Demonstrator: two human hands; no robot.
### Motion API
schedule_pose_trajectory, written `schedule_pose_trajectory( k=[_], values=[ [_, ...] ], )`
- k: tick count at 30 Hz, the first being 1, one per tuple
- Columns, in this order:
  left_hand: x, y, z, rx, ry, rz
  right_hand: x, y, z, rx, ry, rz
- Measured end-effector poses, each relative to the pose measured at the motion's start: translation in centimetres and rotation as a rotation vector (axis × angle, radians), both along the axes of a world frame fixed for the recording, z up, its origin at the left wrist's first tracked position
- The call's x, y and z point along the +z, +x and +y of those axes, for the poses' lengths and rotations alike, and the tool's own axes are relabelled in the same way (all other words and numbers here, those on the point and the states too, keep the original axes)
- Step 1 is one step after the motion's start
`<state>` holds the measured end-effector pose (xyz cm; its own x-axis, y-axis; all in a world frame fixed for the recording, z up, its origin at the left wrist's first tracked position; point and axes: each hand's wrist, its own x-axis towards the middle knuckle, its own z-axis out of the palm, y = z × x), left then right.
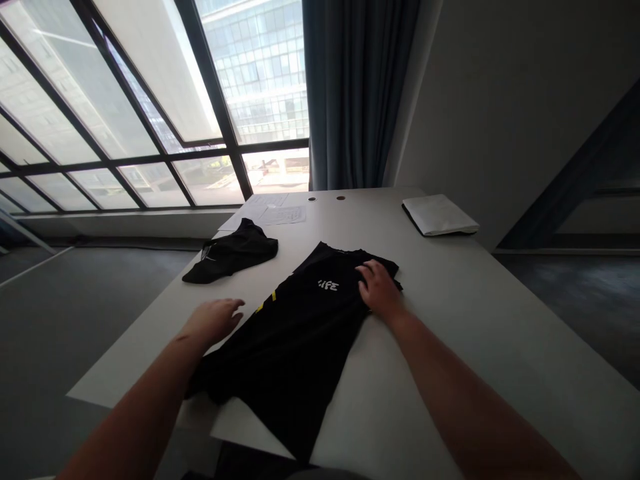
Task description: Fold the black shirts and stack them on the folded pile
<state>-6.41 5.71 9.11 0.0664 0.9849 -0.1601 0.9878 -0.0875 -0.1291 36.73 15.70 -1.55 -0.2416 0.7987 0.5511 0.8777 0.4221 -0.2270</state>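
- Apparently straightening the black shirt (300, 327), spread slantwise on the table (450, 333).
- Well apart: resting the right hand (379, 290), loosely spread, near a sleeve; holding the left hand (213, 320) open beside the other edge.
- Next, probably needing to smooth the bunched lower corner.

On the desk (450, 280), to my left, I see a crumpled black cloth (237, 255). Papers (283, 215) lie behind it, near the far edge. Over to my right sits a white, flat bundle (441, 214), dark along its underside. Beyond the desk, a blue curtain (353, 100) hangs beside a black-framed window (150, 110), and through the glass I can see a building (263, 63).
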Motion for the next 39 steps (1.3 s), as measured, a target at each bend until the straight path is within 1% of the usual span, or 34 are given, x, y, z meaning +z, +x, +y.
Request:
schedule_pose_trajectory(
  k=[1,3,5,7,8,9,11,12,14,17,19,21,22,23,24,25,26,27,28,29,30,31,33,36,39],
  values=[
    [-0.2,2.7,1.1,-0.090,0.030,-0.023,0.0,-1.4,-0.8,0.063,-0.073,-0.046],
    [-1.4,8.0,3.1,-0.201,0.096,-0.078,-0.4,-3.9,-2.3,0.115,-0.238,-0.088],
    [-3.4,12.7,5.0,-0.300,0.158,-0.163,-1.0,-5.5,-3.2,0.078,-0.375,-0.101],
    [-5.7,16.2,7.3,-0.399,0.206,-0.229,-1.4,-5.9,-3.3,0.017,-0.460,-0.117],
    [-6.8,17.4,8.5,-0.410,0.221,-0.242,-1.5,-5.7,-3.1,-0.013,-0.483,-0.128],
    [-7.7,18.4,9.9,-0.384,0.224,-0.240,-1.5,-5.3,-2.8,-0.047,-0.499,-0.138],
    [-9.0,19.1,12.8,-0.280,0.193,-0.239,-1.4,-4.0,-2.0,-0.142,-0.535,-0.143],
    [-9.5,19.0,14.2,-0.236,0.169,-0.246,-1.3,-3.3,-1.5,-0.193,-0.556,-0.139],
    [-10.1,17.9,16.6,-0.147,0.160,-0.254,-1.3,-2.2,-0.8,-0.271,-0.603,-0.121],
    [-10.5,14.2,19.0,0.034,0.221,-0.208,-1.3,-1.4,-0.1,-0.292,-0.645,-0.102],
    [-10.7,11.1,19.6,0.165,0.277,-0.172,-1.5,-1.3,0.2,-0.286,-0.652,-0.094],
    [-10.9,8.5,19.4,0.307,0.311,-0.176,-1.5,-1.1,0.5,-0.278,-0.650,-0.087],
    [-11.0,7.5,19.1,0.346,0.341,-0.178,-1.6,-0.8,0.7,-0.275,-0.641,-0.083],
    [-11.1,6.8,18.6,0.359,0.387,-0.180,-1.6,-0.3,1.0,-0.280,-0.627,-0.078],
    [-11.2,6.4,18.1,0.335,0.438,-0.184,-1.6,0.4,1.3,-0.294,-0.613,-0.072],
    [-11.3,6.2,17.5,0.269,0.484,-0.190,-1.6,1.2,1.7,-0.317,-0.600,-0.068],
    [-11.5,6.2,17.0,0.167,0.504,-0.202,-1.7,2.2,2.1,-0.346,-0.590,-0.065],
    [-11.6,6.3,16.5,0.042,0.482,-0.217,-1.8,3.3,2.5,-0.379,-0.586,-0.064],
    [-11.8,6.4,16.1,-0.082,0.422,-0.233,-1.9,4.3,3.0,-0.411,-0.587,-0.065],
    [-11.9,6.5,15.9,-0.179,0.342,-0.244,-2.1,5.3,3.4,-0.442,-0.586,-0.064],
    [-12.1,6.5,15.8,-0.236,0.261,-0.250,-2.3,6.2,3.8,-0.468,-0.584,-0.064],
    [-12.2,6.5,15.8,-0.253,0.199,-0.252,-2.5,6.9,4.1,-0.487,-0.580,-0.066],
    [-12.3,6.4,15.8,-0.214,0.155,-0.253,-2.8,7.6,4.5,-0.502,-0.572,-0.079],
    [-12.4,6.3,15.8,-0.128,0.181,-0.253,-3.2,7.5,4.8,-0.491,-0.563,-0.112],
    [-12.6,6.6,15.5,-0.007,0.181,-0.257,-3.4,7.5,5.1,-0.457,-0.554,-0.140]
  ],
)
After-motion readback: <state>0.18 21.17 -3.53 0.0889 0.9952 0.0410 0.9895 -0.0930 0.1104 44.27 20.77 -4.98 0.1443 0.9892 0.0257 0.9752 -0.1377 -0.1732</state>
